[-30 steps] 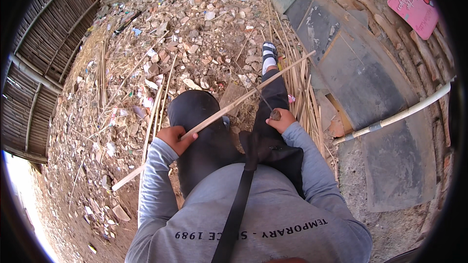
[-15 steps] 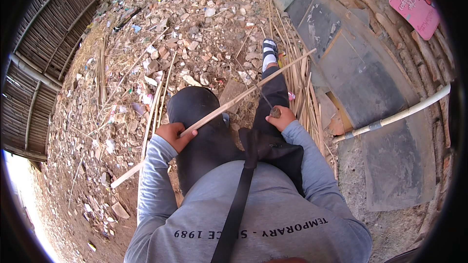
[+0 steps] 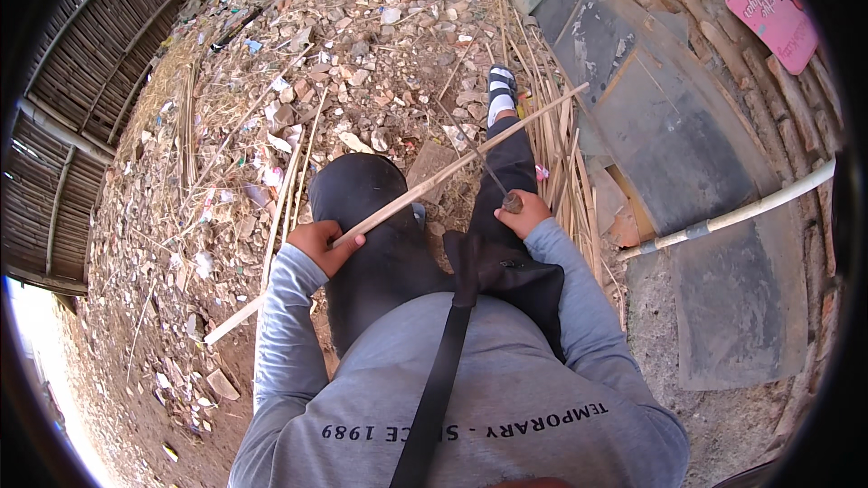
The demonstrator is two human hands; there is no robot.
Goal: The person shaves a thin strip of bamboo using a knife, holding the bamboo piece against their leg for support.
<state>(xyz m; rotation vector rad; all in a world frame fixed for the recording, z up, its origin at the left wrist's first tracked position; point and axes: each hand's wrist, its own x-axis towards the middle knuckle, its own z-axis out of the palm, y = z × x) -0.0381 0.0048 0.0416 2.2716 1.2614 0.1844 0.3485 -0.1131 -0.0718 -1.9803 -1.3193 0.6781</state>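
A long pale bamboo strip (image 3: 425, 186) slants across my lap, over my bent left knee and toward my right leg. My left hand (image 3: 325, 247) is closed round its lower part, thumb on top. Beside my right thigh, my right hand (image 3: 527, 214) grips the dark, rounded handle of a knife (image 3: 512, 203). The thin blade points away and to the left, crossing the strip beyond my knees. Whether the blade touches the strip I cannot tell.
More split bamboo strips (image 3: 562, 176) lie along my right leg, and a few others (image 3: 289, 183) lie left of my knee. Broken brick and stones cover the ground (image 3: 362, 63). At the right are dark flat sheets (image 3: 665, 140), a white pipe (image 3: 741, 215) and stacked poles (image 3: 768, 99).
The bamboo strip's far end has shifted very slightly up and right. Both hands keep their grips and almost the same places.
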